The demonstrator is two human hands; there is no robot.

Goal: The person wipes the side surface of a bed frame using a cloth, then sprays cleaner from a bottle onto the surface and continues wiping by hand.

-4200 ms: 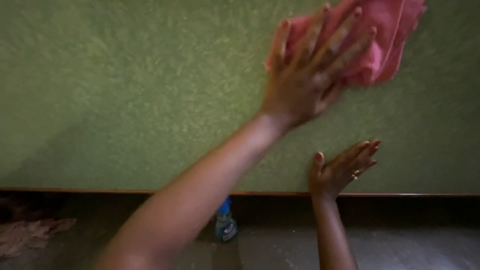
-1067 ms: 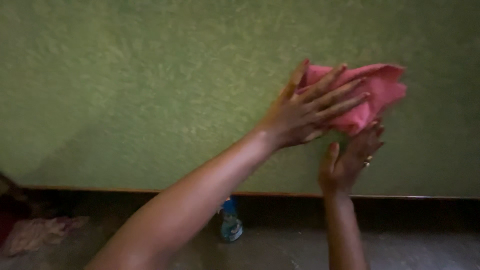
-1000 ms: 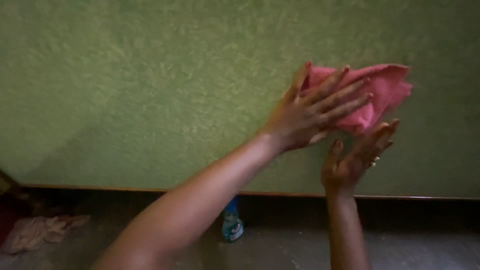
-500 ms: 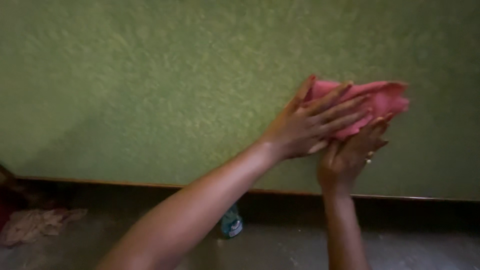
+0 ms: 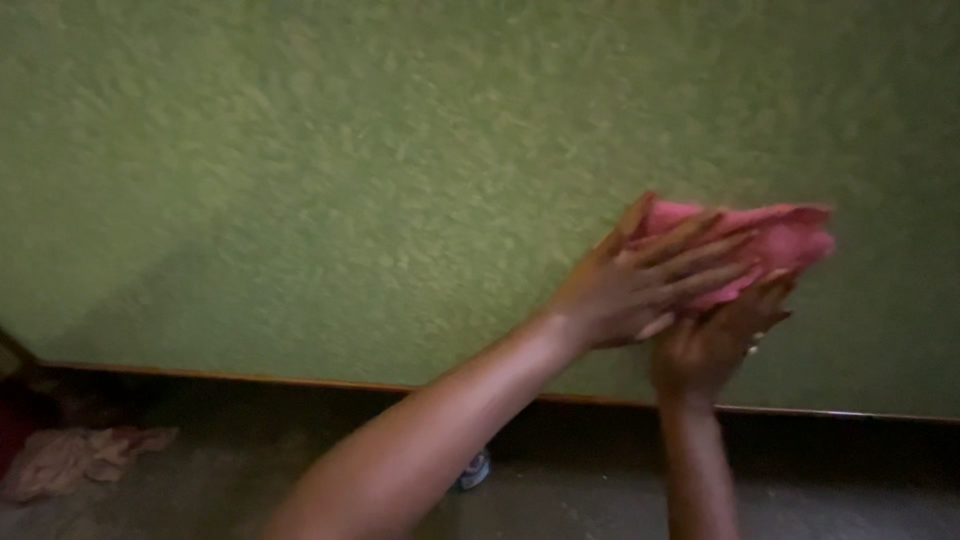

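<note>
At the far left, low in the view, a crumpled pale pink rag [image 5: 75,458] lies on the dark grey floor [image 5: 560,505], close to the foot of the wall. Above it a rough, textured green wall [image 5: 330,170] fills most of the view, and a thin brown wooden strip [image 5: 230,377] runs along its lower edge, with a dark band beneath it. Further right, on the floor just below that band, part of a small blue and white bottle [image 5: 474,468] shows behind the person's left forearm, which crosses the view diagonally from the bottom centre up toward the right.

The left hand [image 5: 640,285] lies flat with its fingers [image 5: 700,262] spread and stretched out straight, pressed over the near side of a soft, bunched pink cloth [image 5: 775,240]. It does not curl around the cloth; it rests on it, palm down. The cloth sits up against the green wall at the right of the view, well above the floor, its far end sticking out past the fingertips and somewhat blurred.

Just below and to the right, the right hand [image 5: 710,340] rises on a nearly upright forearm. Its fingers [image 5: 765,305] are loosely open and reach up under the cloth, touching its underside, so the cloth is sandwiched between the two hands. Whether the right fingers pinch any fold of it cannot be told, since the left hand covers that part.
</note>
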